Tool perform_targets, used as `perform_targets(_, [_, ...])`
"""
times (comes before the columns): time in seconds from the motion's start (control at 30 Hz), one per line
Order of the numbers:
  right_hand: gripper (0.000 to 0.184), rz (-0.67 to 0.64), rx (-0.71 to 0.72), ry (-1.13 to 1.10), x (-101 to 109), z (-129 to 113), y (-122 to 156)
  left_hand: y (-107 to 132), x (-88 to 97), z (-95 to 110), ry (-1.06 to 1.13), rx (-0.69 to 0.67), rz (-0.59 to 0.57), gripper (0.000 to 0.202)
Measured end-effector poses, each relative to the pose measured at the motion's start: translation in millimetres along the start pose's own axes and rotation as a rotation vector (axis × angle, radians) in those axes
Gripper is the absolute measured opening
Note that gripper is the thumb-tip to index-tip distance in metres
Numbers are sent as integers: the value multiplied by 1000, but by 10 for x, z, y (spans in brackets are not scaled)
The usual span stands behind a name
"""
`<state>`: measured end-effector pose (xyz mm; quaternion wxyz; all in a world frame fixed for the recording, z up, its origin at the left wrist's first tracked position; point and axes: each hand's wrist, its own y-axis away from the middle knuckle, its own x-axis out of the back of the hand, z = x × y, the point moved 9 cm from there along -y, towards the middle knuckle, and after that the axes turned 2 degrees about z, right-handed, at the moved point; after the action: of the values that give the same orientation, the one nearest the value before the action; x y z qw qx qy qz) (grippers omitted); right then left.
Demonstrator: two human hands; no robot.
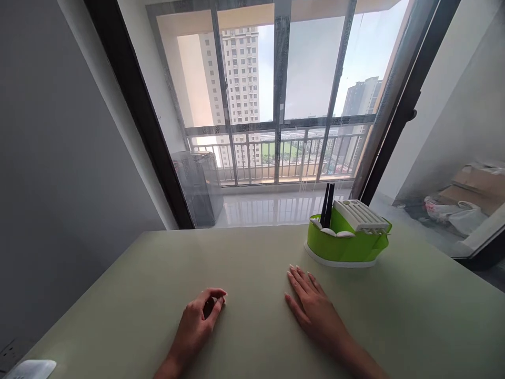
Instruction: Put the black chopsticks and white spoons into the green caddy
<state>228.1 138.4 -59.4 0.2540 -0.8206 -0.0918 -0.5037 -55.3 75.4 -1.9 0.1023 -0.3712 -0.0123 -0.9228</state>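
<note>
My left hand (201, 316) rests on the pale green tabletop (252, 337), its fingers curled and the thumb tip meeting the index finger. Nothing shows in that pinch. Flat on the table to the right lies my right hand (311, 308), fingers stretched forward and thumb apart. Just beyond its fingertips, not touching, stands a bright green cutlery holder (343, 247) with a white base. Black chopsticks (326, 208) stand upright in its left part, near white rounded pieces (329, 231) along the rim. A white slotted rack (361, 215) covers its right part.
A white object (35, 369) sits at the table's near left corner. Behind the far edge is a glass door with dark frames (158, 142) and a balcony beyond. A covered grey box-shaped item (197, 184) stands there. Cardboard (477, 184) and a plastic bag (461, 213) lie at right.
</note>
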Motion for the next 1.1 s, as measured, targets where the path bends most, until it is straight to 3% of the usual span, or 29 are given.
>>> perform_targets(0.5, [59, -44, 0, -33, 50, -8, 34, -6, 14, -5, 0, -7, 3, 39])
perform_targets(1.1, [56, -8, 9, -47, 53, -4, 37, -10, -20, -57, -3, 1, -24, 41])
